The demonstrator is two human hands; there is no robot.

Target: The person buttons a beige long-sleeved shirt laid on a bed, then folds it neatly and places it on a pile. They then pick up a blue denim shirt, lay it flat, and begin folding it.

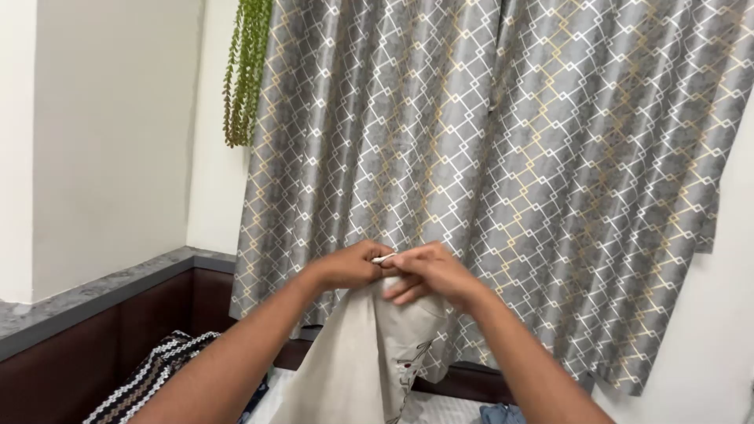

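Note:
My left hand (351, 265) and my right hand (428, 272) meet in front of me, both pinching the top edge of a beige cloth (349, 357) that hangs down between my forearms. The cloth looks like a garment or cover with a small dark and red print low on its right side. My fingers are closed on the fabric, with a thin white bit showing between the two hands. The cloth's lower part runs out of view at the bottom.
A grey curtain (503, 157) with a diamond lattice pattern hangs right behind the hands. A green trailing plant (245, 71) dangles at upper left. A grey-topped dark ledge (94, 294) runs along the left. A black-and-white patterned fabric (153, 373) lies below left.

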